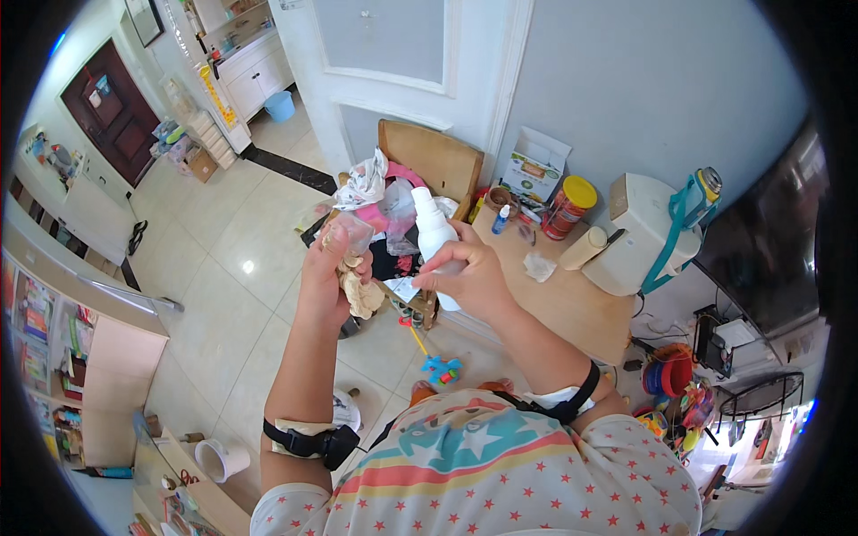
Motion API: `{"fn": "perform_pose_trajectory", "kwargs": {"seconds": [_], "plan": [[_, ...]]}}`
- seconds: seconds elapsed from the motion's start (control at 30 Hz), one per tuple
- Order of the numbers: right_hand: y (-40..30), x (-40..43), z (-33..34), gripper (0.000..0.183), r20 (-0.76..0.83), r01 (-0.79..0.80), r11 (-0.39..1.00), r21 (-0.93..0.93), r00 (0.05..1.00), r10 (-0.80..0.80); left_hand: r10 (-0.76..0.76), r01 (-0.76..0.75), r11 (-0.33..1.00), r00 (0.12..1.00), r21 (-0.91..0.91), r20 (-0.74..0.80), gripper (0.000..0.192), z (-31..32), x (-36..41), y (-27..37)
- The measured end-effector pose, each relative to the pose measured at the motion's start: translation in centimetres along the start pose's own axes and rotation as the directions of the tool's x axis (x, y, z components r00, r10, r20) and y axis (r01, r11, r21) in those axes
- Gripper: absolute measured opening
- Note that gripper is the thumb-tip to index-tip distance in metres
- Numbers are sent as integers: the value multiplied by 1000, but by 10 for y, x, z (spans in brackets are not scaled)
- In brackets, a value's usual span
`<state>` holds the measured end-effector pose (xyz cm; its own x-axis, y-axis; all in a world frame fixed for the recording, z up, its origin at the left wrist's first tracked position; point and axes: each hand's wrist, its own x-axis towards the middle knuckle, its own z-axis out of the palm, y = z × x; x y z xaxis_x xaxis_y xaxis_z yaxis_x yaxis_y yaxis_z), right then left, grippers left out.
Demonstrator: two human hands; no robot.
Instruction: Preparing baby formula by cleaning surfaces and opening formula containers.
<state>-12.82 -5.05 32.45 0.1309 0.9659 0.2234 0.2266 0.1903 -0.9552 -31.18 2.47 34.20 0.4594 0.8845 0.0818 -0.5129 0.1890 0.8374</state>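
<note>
My left hand (pixel 327 275) grips a bunched cream-coloured item (pixel 362 297), perhaps fabric, and a translucent plastic piece (pixel 355 231) shows at its fingertips. In my right hand (pixel 472 271) is a white plastic bottle (pixel 436 231) with a narrow top pointing up and away from me. Its lower part is partly covered by my fingers. Both hands are raised in front of my chest, a short way apart. Beyond them stands a wooden chair (pixel 432 157) piled with a white printed bag (pixel 365 181), pink items (pixel 373 218) and dark cloth (pixel 382 263).
At the right, a wooden cabinet top (pixel 563 301) bears a yellow-lidded jar (pixel 570 208), a small blue bottle (pixel 501 220), an open carton (pixel 534 167) and a white appliance (pixel 637 234). A blue toy on a stick (pixel 441 368) lies on the tiled floor (pixel 228 301).
</note>
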Motion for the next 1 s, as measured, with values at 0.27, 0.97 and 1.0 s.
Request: {"fn": "perform_pose_trajectory", "kwargs": {"seconds": [0.27, 0.97, 1.0], "plan": [[9, 8, 27, 23, 53, 289, 921, -263, 957, -285, 9, -8, 961, 1000, 278, -3, 34, -25, -10, 13], [-10, 13, 3, 10, 220, 555, 614, -562, 816, -535, 97, -467, 286, 883, 837, 460, 29, 5, 14, 57], [-10, 12, 1, 10, 219, 564, 612, -554, 808, -546, 92, -470, 288, 881, 835, 464, 29, 6, 15, 56]]}}
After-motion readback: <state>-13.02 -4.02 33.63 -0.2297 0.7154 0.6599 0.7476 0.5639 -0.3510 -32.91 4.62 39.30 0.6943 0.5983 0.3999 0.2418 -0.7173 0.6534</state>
